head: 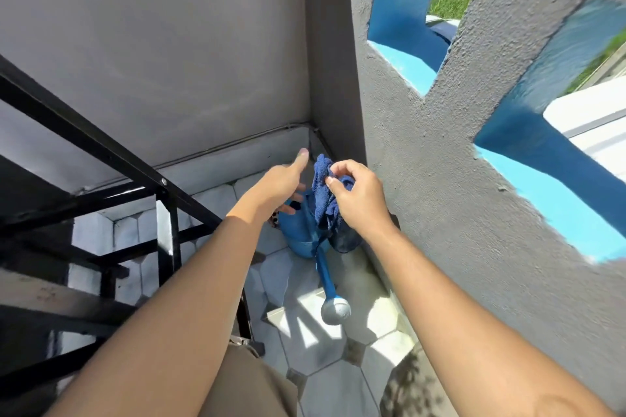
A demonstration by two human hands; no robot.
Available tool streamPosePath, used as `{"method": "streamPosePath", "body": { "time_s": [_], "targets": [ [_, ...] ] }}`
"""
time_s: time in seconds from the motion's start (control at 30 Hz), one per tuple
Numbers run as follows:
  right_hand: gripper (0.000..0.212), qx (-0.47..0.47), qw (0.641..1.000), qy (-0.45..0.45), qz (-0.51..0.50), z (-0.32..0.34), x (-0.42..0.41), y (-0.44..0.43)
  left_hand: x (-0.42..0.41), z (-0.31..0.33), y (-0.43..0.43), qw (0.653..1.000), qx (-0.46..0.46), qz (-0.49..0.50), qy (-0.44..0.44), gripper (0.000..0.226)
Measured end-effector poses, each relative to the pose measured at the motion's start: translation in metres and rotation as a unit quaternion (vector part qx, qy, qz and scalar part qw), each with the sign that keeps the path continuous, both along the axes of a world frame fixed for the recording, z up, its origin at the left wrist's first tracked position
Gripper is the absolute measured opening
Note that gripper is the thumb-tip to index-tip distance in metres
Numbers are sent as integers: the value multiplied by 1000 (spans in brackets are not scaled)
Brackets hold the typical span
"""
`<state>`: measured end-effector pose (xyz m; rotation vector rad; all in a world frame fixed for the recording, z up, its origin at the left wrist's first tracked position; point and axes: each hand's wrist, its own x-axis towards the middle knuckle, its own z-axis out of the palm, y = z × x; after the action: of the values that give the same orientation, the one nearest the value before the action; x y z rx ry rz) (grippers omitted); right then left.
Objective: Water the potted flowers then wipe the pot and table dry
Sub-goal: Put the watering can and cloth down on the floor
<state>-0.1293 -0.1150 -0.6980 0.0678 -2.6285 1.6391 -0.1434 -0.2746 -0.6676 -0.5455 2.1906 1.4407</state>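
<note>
A blue watering can (299, 234) stands on the tiled floor in the corner, its long spout ending in a grey rose (336, 310) that points toward me. My right hand (359, 196) pinches a bunched blue cloth (323, 193) just above the can. My left hand (281, 184) hovers over the can's top with fingers spread and the thumb raised; its fingertips are near the handle, and I cannot tell if they touch it. No potted flowers or table are in view.
A black metal stair railing (135, 166) runs along the left. A rough grey wall (440, 162) with blue-painted openings rises close on the right. The floor (318, 342) has pale hexagonal tiles, partly sunlit. A dark object (342, 240) sits behind the can.
</note>
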Motion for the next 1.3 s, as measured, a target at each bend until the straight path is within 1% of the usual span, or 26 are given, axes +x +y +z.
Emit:
{"method": "streamPosePath", "body": {
  "time_s": [0.03, 0.07, 0.13, 0.17, 0.23, 0.3, 0.37, 0.47, 0.5, 0.57, 0.63, 0.7, 0.73, 0.77, 0.8, 0.83, 0.87, 0.93, 0.97, 1.0, 1.1, 1.3],
  "targets": [
    [10, -14, 1000, 3, 5, 3, -2, 0, 3, 13, 3, 998, 69, 0, 0, 75],
    [10, -29, 999, 7, 13, 6, -4, 1, 7, 23, 6, 993, 118, -27, -3, 75],
    [13, -54, 998, 12, 28, 10, -6, 3, 19, 26, 11, 984, 159, -80, 25, 57],
    [15, -62, 997, 12, 34, 9, -6, 4, 23, 20, 12, 983, 162, -76, 45, 47],
    [19, -77, 996, 1, 51, 6, -7, 3, 24, 6, 8, 983, 169, -19, 67, 29],
    [23, -85, 994, -6, 65, 2, -6, 3, 22, -6, 0, 981, 178, 44, 69, 22],
    [24, -93, 994, -8, 51, 0, -7, 5, 17, -15, -3, 974, 171, 133, 64, 25],
    [21, -128, 992, -5, 8, -3, -12, 5, 8, -28, -15, 943, 148, 296, 36, 27],
    [19, -138, 990, -7, 0, -2, -13, 4, 5, -29, -19, 933, 143, 328, 37, 29],
    [18, -140, 990, -12, 0, -4, -14, 3, 0, -38, -32, 930, 111, 350, 32, 42],
    [25, -107, 993, -40, 22, -12, -15, 3, 0, -49, -36, 948, 50, 314, 14, 48],
    [38, -37, 993, -95, 63, -28, -10, 5, 4, -63, -35, 974, -35, 223, -6, 50],
    [44, 7, 988, -125, 86, -37, -6, 6, 6, -68, -34, 979, -95, 181, -18, 56],
    [48, 50, 982, -145, 109, -44, -2, 7, 7, -71, -34, 975, -160, 154, -14, 62],
    [49, 84, 976, -157, 127, -50, 2, 6, 10, -70, -33, 971, -197, 132, 9, 67],
    [50, 105, 971, -165, 137, -55, 5, 5, 11, -68, -30, 975, -198, 96, 42, 69],
    [51, 117, 969, -169, 140, -59, 6, 4, 13, -67, -25, 982, -173, 39, 68, 67],
    [53, 130, 965, -179, 139, -63, 8, 3, 19, -67, -13, 987, -127, -85, 58, 64],
    [54, 140, 963, -184, 142, -65, 9, 3, 22, -71, -10, 984, -120, -121, 48, 65],
    [56, 151, 960, -187, 147, -67, 9, 2, 23, -72, -9, 982, -124, -137, 45, 67],
    [59, 171, 954, -194, 152, -69, 11, 0, 23, -70, -13, 981, -137, -125, 59, 64],
    [57, 166, 961, -177, 129, -69, 11, -3, 26, -67, -13, 970, -168, -158, 78, 63]
  ]
}}
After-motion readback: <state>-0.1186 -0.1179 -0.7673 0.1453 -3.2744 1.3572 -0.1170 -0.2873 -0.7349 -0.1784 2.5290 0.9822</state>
